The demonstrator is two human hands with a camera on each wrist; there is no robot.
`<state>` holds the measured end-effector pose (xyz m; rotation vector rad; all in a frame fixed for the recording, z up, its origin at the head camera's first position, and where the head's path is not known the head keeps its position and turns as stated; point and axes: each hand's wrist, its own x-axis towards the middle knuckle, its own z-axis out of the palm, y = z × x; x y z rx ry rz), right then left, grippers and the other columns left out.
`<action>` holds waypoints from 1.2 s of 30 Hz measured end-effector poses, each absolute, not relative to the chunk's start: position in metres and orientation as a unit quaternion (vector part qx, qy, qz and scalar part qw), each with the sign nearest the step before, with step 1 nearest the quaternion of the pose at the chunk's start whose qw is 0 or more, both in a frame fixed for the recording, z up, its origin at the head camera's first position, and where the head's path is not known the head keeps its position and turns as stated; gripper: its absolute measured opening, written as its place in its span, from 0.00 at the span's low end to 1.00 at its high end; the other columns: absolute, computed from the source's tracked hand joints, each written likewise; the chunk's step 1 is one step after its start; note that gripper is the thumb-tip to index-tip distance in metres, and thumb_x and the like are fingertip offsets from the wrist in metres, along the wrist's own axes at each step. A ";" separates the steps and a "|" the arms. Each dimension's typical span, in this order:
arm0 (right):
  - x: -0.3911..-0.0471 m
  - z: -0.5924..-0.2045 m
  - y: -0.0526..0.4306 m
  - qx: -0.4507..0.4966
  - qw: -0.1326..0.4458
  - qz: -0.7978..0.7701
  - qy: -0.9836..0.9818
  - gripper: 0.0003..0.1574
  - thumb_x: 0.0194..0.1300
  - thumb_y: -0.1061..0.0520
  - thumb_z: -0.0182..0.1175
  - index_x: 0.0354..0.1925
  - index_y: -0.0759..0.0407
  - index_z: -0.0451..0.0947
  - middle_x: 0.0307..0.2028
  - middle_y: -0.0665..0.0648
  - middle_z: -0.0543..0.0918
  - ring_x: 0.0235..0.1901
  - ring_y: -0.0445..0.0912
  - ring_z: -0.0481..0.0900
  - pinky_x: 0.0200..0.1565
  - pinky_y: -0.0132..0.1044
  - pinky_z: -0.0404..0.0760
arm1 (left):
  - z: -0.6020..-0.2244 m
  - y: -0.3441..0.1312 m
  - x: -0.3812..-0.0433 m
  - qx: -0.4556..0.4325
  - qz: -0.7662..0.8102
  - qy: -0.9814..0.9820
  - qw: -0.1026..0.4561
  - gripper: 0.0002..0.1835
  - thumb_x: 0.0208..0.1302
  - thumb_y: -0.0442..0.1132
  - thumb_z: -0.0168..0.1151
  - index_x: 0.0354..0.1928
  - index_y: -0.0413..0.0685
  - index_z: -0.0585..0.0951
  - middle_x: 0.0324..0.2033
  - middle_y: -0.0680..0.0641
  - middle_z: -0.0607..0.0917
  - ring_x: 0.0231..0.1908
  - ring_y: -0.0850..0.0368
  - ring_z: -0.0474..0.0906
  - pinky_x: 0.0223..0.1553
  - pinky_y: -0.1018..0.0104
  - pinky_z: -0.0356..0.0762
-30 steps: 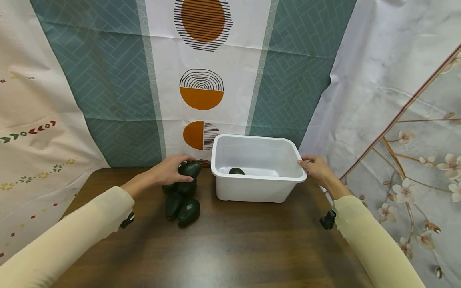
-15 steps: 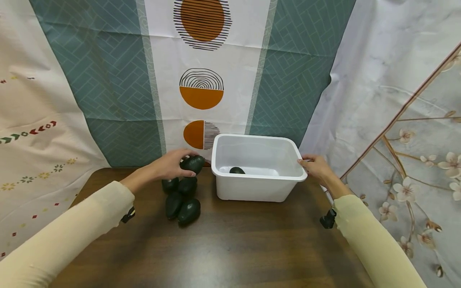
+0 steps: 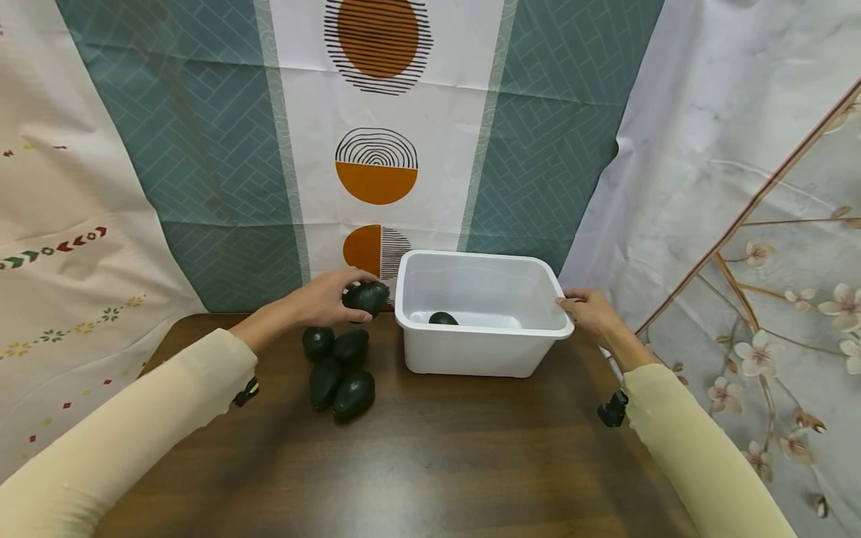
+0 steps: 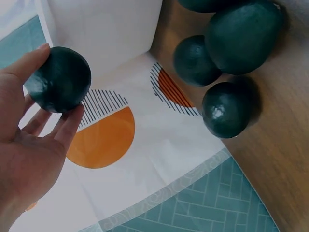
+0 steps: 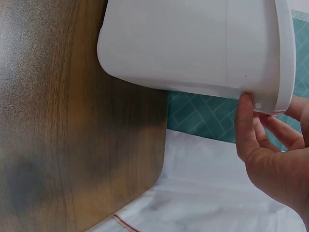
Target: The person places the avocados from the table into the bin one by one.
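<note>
My left hand (image 3: 325, 297) grips a dark green avocado (image 3: 366, 297), held in the air just left of the white plastic bin (image 3: 471, 351). In the left wrist view, thumb and fingers wrap around that avocado (image 4: 60, 79). Several more avocados (image 3: 325, 382) lie bunched on the table below the hand. Inside the bin, one avocado (image 3: 442, 318) shows on the floor near the front left; the front wall may hide more. At the bin's right end, my right hand (image 3: 592, 314) holds the rim, its fingers curled at the edge in the right wrist view.
The brown wooden table (image 3: 430, 463) bears the bin near its back edge. A patterned cloth (image 3: 383, 112) hangs directly behind it. Further cloths hang at the left and the right, the right one (image 3: 760, 299) printed with flowers.
My left hand has lifted the avocado off the pile, up and to the right toward the bin. The right hand and the bin look unmoved.
</note>
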<state>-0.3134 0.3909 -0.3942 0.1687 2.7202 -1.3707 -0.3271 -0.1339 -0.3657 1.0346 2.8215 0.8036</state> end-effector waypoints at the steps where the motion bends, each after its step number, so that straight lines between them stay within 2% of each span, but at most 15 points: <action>1: -0.313 -0.394 0.391 0.057 0.047 -0.449 0.891 0.36 0.83 0.49 0.55 0.73 0.74 0.67 0.66 0.74 0.75 0.55 0.57 0.79 0.48 0.36 0.83 | -0.365 -0.133 -0.327 0.334 0.258 0.906 0.014 0.38 0.62 0.46 0.79 0.72 0.46 0.75 0.61 0.41 0.81 0.58 0.41 0.78 0.57 0.44 0.81; 7: -0.312 -0.393 0.392 0.061 0.053 -0.448 0.890 0.38 0.83 0.48 0.55 0.75 0.74 0.65 0.68 0.75 0.73 0.58 0.60 0.77 0.54 0.43 0.82 | -0.361 -0.128 -0.330 0.334 0.253 0.908 0.014 0.38 0.63 0.47 0.79 0.72 0.46 0.75 0.61 0.42 0.81 0.58 0.41 0.79 0.56 0.45 0.82; 14: -0.313 -0.394 0.391 0.058 0.050 -0.461 0.884 0.37 0.83 0.48 0.55 0.74 0.74 0.65 0.68 0.74 0.74 0.55 0.56 0.79 0.46 0.33 0.82 | -0.358 -0.124 -0.330 0.340 0.251 0.906 0.009 0.38 0.63 0.47 0.79 0.73 0.45 0.75 0.62 0.41 0.81 0.58 0.40 0.79 0.57 0.44 0.81; 18: -0.313 -0.393 0.392 0.056 0.053 -0.462 0.884 0.38 0.83 0.48 0.55 0.75 0.75 0.64 0.67 0.74 0.74 0.54 0.54 0.80 0.44 0.31 0.82 | -0.355 -0.120 -0.330 0.342 0.248 0.906 0.007 0.38 0.62 0.48 0.79 0.72 0.47 0.76 0.61 0.43 0.82 0.58 0.42 0.79 0.59 0.45 0.80; 31: -0.311 -0.393 0.390 0.053 0.055 -0.457 0.886 0.37 0.83 0.49 0.54 0.75 0.75 0.64 0.67 0.75 0.74 0.56 0.57 0.79 0.48 0.35 0.83 | -0.351 -0.107 -0.333 0.346 0.258 0.902 0.009 0.39 0.62 0.50 0.79 0.73 0.47 0.76 0.62 0.42 0.80 0.57 0.44 0.76 0.60 0.47 0.79; 36: -0.311 -0.391 0.390 0.057 0.060 -0.459 0.884 0.38 0.83 0.48 0.54 0.76 0.74 0.63 0.69 0.75 0.72 0.59 0.59 0.78 0.53 0.40 0.83 | -0.350 -0.103 -0.334 0.348 0.266 0.899 0.006 0.39 0.62 0.50 0.79 0.73 0.48 0.75 0.62 0.43 0.81 0.58 0.44 0.77 0.61 0.46 0.80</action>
